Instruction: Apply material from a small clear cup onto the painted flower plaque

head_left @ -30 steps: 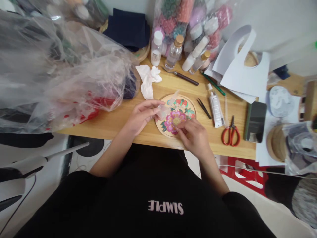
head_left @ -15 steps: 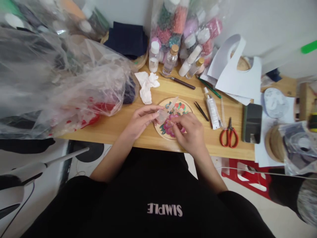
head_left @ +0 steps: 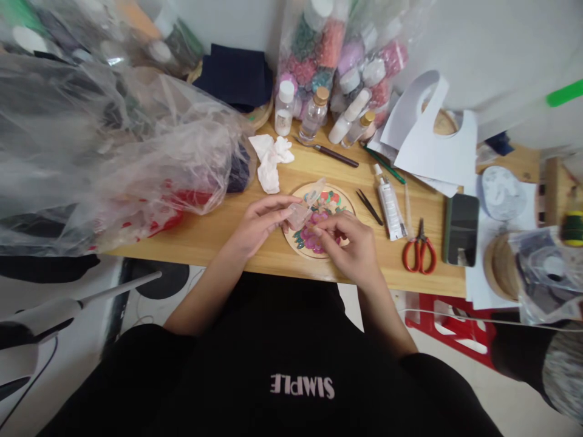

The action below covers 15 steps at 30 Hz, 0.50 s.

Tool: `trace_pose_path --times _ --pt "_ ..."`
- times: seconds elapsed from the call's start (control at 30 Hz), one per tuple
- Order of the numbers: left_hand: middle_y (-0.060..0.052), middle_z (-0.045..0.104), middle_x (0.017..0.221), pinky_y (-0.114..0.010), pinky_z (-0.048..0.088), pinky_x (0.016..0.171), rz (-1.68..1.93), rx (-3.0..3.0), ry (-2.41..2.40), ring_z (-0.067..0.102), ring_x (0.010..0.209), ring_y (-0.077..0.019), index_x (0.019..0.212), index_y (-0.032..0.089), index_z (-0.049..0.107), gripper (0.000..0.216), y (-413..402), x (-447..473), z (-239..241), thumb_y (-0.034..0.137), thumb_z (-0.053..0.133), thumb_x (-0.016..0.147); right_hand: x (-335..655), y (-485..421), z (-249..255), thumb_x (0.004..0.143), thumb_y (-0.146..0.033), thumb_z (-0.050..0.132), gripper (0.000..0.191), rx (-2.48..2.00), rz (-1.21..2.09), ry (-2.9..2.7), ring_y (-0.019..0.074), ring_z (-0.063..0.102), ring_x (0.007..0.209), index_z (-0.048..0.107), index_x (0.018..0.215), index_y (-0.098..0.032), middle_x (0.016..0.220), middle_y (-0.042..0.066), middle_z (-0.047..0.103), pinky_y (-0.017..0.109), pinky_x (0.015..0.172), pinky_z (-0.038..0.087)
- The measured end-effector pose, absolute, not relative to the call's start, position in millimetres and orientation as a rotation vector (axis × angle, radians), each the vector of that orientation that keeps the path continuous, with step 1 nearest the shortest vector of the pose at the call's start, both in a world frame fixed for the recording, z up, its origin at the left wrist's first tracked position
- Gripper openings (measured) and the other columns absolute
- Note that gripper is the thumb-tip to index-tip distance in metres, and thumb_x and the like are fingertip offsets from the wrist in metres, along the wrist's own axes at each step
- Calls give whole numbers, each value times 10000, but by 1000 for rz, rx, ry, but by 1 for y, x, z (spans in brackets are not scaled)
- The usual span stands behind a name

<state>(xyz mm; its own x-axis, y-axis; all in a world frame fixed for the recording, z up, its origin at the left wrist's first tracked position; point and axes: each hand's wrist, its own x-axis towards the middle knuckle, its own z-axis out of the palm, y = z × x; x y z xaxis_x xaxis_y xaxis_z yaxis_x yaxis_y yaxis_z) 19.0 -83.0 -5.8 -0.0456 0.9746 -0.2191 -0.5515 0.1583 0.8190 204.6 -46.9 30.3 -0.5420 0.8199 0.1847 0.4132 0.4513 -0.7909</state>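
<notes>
My left hand [head_left: 258, 225] is closed on a small clear plastic box [head_left: 299, 215] with its lid [head_left: 316, 192] tipped up. Just right of it, my right hand [head_left: 350, 244] has thumb and forefinger pinched together; whatever sits between the tips is too small to make out. Both hands hover over a round wooden plaque [head_left: 296, 249] decorated with a pink flower [head_left: 314, 233], green leaves and orange-red shapes. My right fingers and the box hide parts of the design.
Right of the plaque lie black tweezers [head_left: 369, 206], a white tube [head_left: 390, 203], red-handled pliers [head_left: 419, 252] and a phone [head_left: 461, 229]. Behind are a dark-handled tool [head_left: 337, 155], crumpled tissue [head_left: 270, 161] and small bottles [head_left: 313, 115]. A bulky plastic bag [head_left: 173, 152] covers the left side.
My right hand has shifted slightly, its pinched fingers still near the box. My left hand keeps the box in about the same place. The whole view has tilted a little.
</notes>
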Motion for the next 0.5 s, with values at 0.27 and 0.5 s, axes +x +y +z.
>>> trace_pose_path --times 0.27,0.5 --pt "-8 746 817 -200 491 560 1351 590 914 637 631 -92 881 226 778 196 -82 18 -7 269 805 692 227 -46 23 863 -212 604 117 -1079 852 -2148 137 510 576 631 750 -220 582 -27 557 289 579 431" --pt "-13 735 805 -198 492 555 1339 581 909 647 635 -97 892 208 769 212 -82 17 -9 280 804 696 232 -46 6 874 -227 555 142 -1059 698 -2347 196 567 665 607 742 -228 648 17 624 337 638 451"
